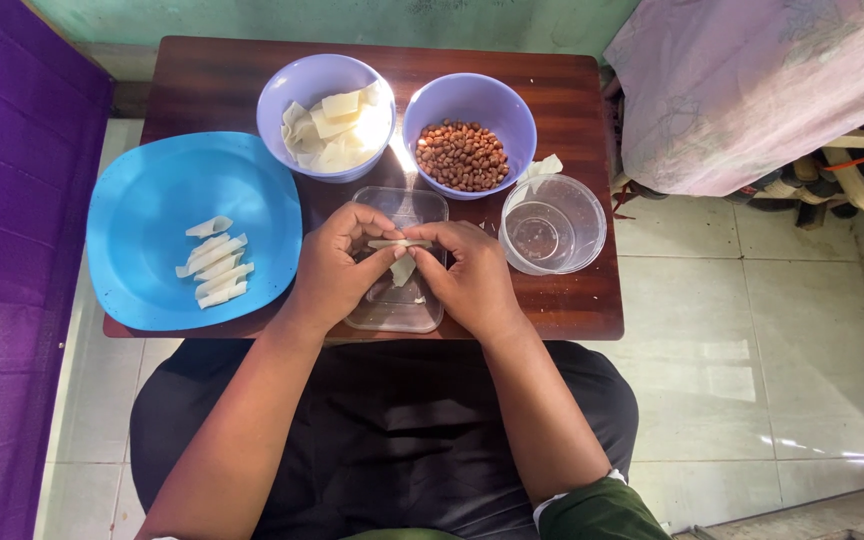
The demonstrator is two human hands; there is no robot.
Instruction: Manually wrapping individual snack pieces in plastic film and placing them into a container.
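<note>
Brown wooden table, landmark for all else. Left part of table: big blue plate, six or so rolled pale strips near its middle. Far side of table: lilac bowl full of flat dough sheets; just right of it, second lilac bowl of brown peanuts. Right part of table: round clear tub, a dough scrap on its far rim. Near-middle of table: clear flat lid. Above that lid, left hand and right hand, fingertips touching, thumbs and forefingers pinching a thin dough roll crosswise, loose flap hanging below.
</note>
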